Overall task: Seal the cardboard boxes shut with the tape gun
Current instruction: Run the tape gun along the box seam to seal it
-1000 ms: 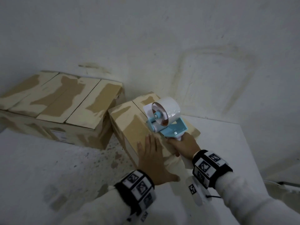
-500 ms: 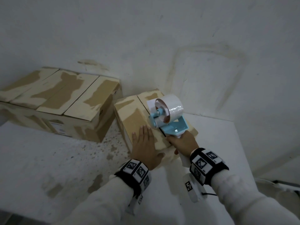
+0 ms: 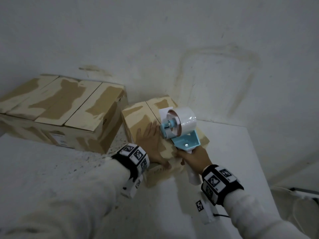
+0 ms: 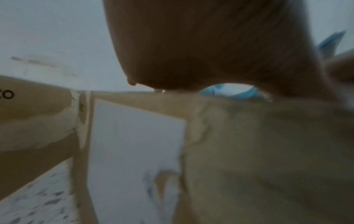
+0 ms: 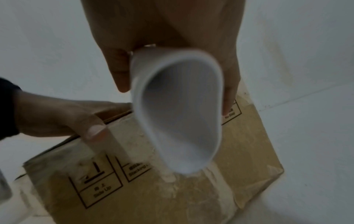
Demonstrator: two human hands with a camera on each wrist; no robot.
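Note:
A small cardboard box with closed flaps sits on the white table by the wall. My left hand lies flat on its top with straight fingers, and the thumb hooks over the near edge. My right hand grips the white handle of a light-blue tape gun, which carries a white tape roll. The gun rests on the box's top along the centre seam. The box's front face shows printed handling symbols.
A larger cardboard box stands to the left, almost touching the small one. The white wall rises right behind both. The table's right edge runs close to my right arm, and speckled floor shows below.
The view has shifted, and my left hand has slid further up the small box's top. The tape gun has stayed on the seam in my right hand.

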